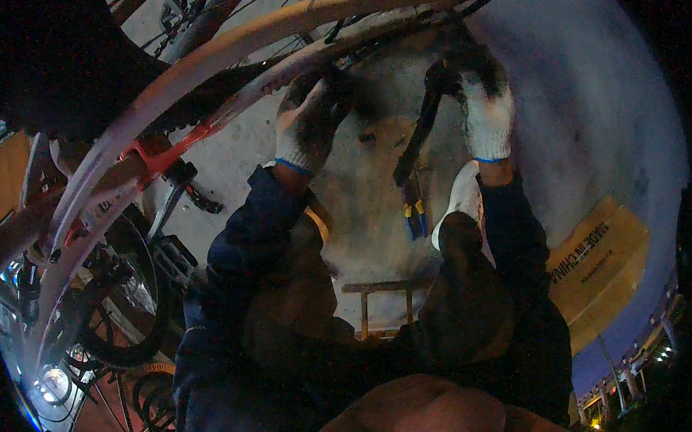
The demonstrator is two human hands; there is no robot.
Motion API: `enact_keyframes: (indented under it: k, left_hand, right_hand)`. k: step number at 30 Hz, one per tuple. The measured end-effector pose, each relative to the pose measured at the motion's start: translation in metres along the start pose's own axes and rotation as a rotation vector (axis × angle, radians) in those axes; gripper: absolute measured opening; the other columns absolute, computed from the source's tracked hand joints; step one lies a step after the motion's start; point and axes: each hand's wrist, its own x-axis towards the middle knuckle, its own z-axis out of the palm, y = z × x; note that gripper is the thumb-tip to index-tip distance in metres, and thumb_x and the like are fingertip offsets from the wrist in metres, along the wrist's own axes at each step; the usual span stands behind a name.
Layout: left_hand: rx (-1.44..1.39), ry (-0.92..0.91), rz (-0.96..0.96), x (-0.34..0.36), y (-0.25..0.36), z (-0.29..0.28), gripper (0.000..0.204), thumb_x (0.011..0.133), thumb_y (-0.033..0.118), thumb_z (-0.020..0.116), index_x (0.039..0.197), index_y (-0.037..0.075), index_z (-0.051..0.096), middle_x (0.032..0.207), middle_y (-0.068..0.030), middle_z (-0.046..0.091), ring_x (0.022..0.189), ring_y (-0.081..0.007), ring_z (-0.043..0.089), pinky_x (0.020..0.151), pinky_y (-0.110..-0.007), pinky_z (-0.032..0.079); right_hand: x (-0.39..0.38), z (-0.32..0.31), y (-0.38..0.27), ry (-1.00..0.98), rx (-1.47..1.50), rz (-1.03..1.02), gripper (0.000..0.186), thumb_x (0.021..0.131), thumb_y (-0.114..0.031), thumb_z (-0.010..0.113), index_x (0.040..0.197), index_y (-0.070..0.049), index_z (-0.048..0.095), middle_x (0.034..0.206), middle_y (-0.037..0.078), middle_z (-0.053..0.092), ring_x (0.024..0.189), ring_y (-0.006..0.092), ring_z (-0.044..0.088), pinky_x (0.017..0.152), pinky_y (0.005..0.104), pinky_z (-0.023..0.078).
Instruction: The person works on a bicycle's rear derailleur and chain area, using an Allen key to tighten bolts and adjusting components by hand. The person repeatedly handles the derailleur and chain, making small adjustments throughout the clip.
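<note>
Grey floor (364,251) under a bicycle (175,84) and a pair of work gloves

Dim light falls across the scene, and its outer edges are nearly black. At the far left, a bright round lamp (54,385) shines low down, near the spokes of other wheels. Next comes a dark wheel (156,316), with a black pedal (177,259) just beside it. The bicycle fills the left side and runs along the top, its pale tubes curving up to the right, with a red part (161,155) between them.

The left hand (311,123), in a white glove blackened at the front, is by the lower tube; its fingers are lost in shadow, so I cannot tell whether they are wide, narrow or holding something. Further right, a long dark piece (419,135) slants down from beside the right hand's fingers. Below it, a tool with yellow and blue handles (414,217) points toward the person. The right hand (487,107) wears a similar smudged glove; whether it grips the dark piece I cannot tell. Under its wrist is a white shoe (461,196). Between the knees sits a low frame (385,286), and at far right lies brown cardboard (610,278) with black print.
</note>
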Motion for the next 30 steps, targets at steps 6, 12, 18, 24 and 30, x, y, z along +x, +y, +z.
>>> enact_keyframes:
  k: [6,12,18,24,30]
  left_hand:
    - [-0.312,-0.246,-0.220,-0.022,0.003,-0.017,0.045,0.104,0.024,0.057,0.145,0.008,0.048,0.135,-0.0125,0.059,0.120,-0.0300,0.062,0.103,-0.048,0.052]
    - [0.293,-0.194,0.039,-0.051,0.000,0.012,0.042,0.097,0.014,0.069,0.134,0.002,0.053,0.120,-0.0086,0.065,0.101,-0.0168,0.064,0.086,-0.033,0.055]
    - [0.397,-0.084,0.007,-0.055,0.006,-0.011,0.032,0.099,0.022,0.067,0.124,0.003,0.061,0.111,-0.0062,0.068,0.094,-0.0168,0.065,0.076,-0.030,0.053]
    - [0.285,0.074,-0.136,-0.052,-0.014,-0.042,0.033,0.100,0.021,0.065,0.128,0.003,0.061,0.121,-0.0122,0.068,0.101,-0.0226,0.068,0.083,-0.034,0.056]
    - [0.438,0.038,0.083,-0.058,-0.019,-0.061,0.038,0.099,0.017,0.064,0.132,-0.001,0.057,0.128,-0.0168,0.066,0.108,-0.0303,0.069,0.092,-0.039,0.058]
  right_hand:
    - [-0.026,0.020,-0.001,-0.123,0.116,0.215,0.042,0.101,-0.025,0.064,0.134,0.001,0.061,0.126,0.012,0.068,0.112,0.0199,0.065,0.094,0.0323,0.052]
    - [-0.052,0.093,-0.026,-0.110,-0.202,0.246,0.038,0.096,-0.030,0.068,0.121,-0.001,0.069,0.113,0.013,0.075,0.102,0.0242,0.070,0.091,0.0367,0.054]
    - [-0.039,0.104,-0.007,-0.357,-0.035,0.209,0.036,0.093,-0.036,0.072,0.118,-0.010,0.075,0.107,0.009,0.077,0.095,0.0212,0.073,0.086,0.0362,0.056]
    - [-0.042,0.116,0.011,-0.404,0.141,0.361,0.035,0.096,-0.031,0.069,0.124,-0.010,0.072,0.112,0.010,0.076,0.097,0.0204,0.072,0.087,0.0330,0.056]
    - [-0.046,0.106,0.058,-0.710,-0.106,0.184,0.029,0.097,-0.025,0.067,0.123,-0.012,0.071,0.117,0.011,0.074,0.103,0.0232,0.071,0.091,0.0328,0.056]
